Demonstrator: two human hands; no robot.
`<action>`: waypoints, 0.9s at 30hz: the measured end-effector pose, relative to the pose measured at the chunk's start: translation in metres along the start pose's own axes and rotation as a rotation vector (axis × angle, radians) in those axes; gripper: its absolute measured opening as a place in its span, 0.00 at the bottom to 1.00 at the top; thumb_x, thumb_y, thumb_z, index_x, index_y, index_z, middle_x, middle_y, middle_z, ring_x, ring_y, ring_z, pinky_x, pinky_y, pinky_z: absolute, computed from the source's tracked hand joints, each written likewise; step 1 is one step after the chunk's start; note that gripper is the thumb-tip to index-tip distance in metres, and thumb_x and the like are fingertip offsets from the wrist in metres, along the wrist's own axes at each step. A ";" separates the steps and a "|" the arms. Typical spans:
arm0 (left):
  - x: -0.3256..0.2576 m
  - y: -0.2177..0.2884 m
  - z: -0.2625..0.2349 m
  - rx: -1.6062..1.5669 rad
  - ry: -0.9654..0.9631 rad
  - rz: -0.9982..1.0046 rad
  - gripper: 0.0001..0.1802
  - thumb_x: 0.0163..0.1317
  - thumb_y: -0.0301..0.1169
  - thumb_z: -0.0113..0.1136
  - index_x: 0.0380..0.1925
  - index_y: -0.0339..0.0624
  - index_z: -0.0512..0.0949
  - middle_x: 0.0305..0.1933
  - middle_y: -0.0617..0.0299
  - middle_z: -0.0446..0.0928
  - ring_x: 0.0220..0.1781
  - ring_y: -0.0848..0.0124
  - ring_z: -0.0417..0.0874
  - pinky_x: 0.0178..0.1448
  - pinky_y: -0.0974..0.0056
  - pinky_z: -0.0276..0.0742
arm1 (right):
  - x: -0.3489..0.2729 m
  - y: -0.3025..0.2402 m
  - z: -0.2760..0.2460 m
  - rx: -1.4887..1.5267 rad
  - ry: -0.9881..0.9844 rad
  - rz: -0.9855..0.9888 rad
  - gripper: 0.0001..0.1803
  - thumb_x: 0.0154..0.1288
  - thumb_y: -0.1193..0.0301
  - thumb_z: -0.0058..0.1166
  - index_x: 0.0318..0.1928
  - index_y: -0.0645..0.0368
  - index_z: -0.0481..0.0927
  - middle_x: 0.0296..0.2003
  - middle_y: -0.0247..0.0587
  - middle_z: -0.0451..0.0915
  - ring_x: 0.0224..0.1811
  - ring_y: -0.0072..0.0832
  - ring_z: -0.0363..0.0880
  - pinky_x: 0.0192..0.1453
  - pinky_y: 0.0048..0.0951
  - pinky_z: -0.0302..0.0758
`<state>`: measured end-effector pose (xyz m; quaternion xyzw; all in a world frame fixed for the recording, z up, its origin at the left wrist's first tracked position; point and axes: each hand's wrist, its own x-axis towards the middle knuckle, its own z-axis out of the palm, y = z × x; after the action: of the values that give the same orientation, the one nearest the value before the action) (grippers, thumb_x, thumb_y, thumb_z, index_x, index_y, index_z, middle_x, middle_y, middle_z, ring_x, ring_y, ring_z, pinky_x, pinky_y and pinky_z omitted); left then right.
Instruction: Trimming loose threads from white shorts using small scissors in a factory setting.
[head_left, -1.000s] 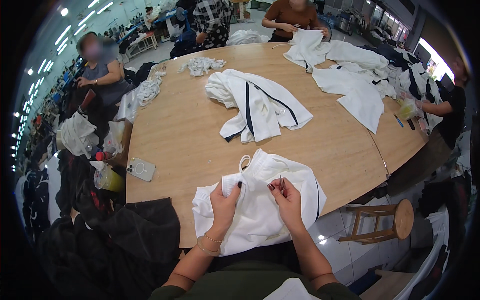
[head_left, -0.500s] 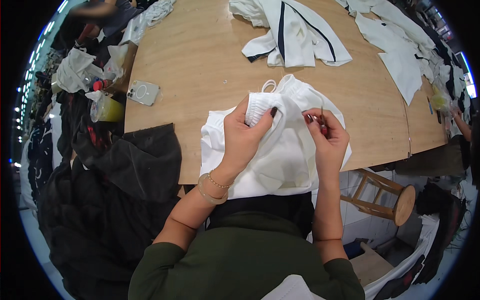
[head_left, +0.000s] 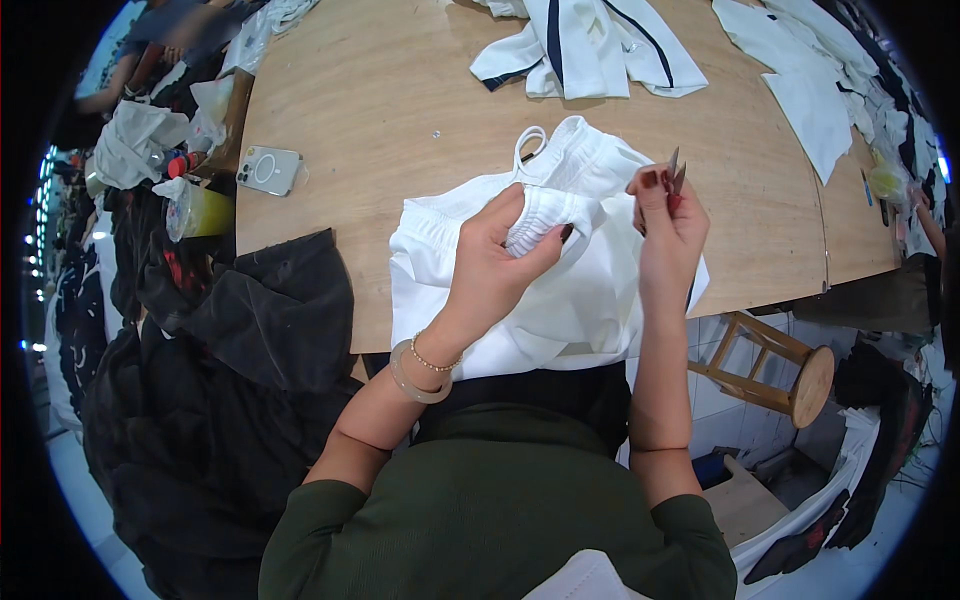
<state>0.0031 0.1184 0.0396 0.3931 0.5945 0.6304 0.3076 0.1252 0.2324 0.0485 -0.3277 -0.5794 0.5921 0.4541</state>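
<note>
Left hand [head_left: 497, 262] grip pinches ribbed elastic waistband of soft white garment [head_left: 560, 300] on plywood desk [head_left: 400, 110]; right hand [head_left: 665, 225], at 3 o'clock, grips small metal snips [head_left: 676, 170].

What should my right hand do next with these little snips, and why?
Probably bring the snips down to the bunched waistband. Your left hand pinches that elastic edge of the white garment up, while your right hand holds the blades raised just beside it, apart from the cloth.

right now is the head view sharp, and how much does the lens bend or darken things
Head view: sharp and evenly lit on the left hand, right hand and white garment; the wooden table edge bows outward; corners go black; blue glare along the left rim.
</note>
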 end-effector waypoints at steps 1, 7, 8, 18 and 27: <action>0.001 0.001 -0.001 -0.048 -0.015 -0.045 0.10 0.52 0.22 0.59 0.36 0.35 0.79 0.34 0.62 0.75 0.36 0.74 0.74 0.41 0.72 0.69 | 0.001 -0.002 -0.007 -0.065 -0.020 0.044 0.07 0.66 0.71 0.54 0.36 0.63 0.75 0.29 0.27 0.73 0.31 0.13 0.68 0.38 0.14 0.66; 0.005 -0.009 -0.010 -0.039 -0.077 0.077 0.15 0.49 0.20 0.56 0.39 0.37 0.79 0.54 0.59 0.70 0.54 0.69 0.72 0.56 0.68 0.68 | -0.017 -0.005 -0.021 -0.091 -0.078 0.078 0.10 0.64 0.71 0.55 0.42 0.62 0.72 0.32 0.27 0.71 0.33 0.12 0.66 0.39 0.13 0.65; 0.005 -0.012 -0.010 -0.038 -0.077 0.074 0.15 0.49 0.20 0.56 0.39 0.37 0.79 0.54 0.59 0.70 0.54 0.69 0.72 0.56 0.68 0.68 | -0.021 -0.004 -0.021 -0.083 -0.093 0.062 0.11 0.63 0.72 0.56 0.43 0.62 0.73 0.32 0.27 0.71 0.33 0.13 0.66 0.39 0.13 0.65; 0.002 -0.016 -0.014 0.078 -0.161 0.082 0.13 0.47 0.20 0.57 0.36 0.39 0.79 0.61 0.59 0.63 0.62 0.63 0.66 0.62 0.60 0.64 | -0.016 -0.013 0.003 -0.268 -0.289 0.120 0.12 0.53 0.87 0.55 0.38 0.62 0.79 0.25 0.26 0.69 0.24 0.13 0.61 0.30 0.13 0.62; 0.001 -0.014 -0.024 0.156 -0.169 -0.005 0.12 0.50 0.21 0.60 0.37 0.37 0.79 0.57 0.61 0.68 0.54 0.68 0.72 0.55 0.66 0.69 | 0.019 -0.003 -0.026 -0.407 0.082 -0.173 0.03 0.64 0.78 0.51 0.35 0.64 0.78 0.28 0.32 0.78 0.30 0.16 0.71 0.36 0.17 0.68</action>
<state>-0.0197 0.1088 0.0264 0.4660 0.6146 0.5463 0.3266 0.1420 0.2594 0.0510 -0.3854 -0.6939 0.4080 0.4510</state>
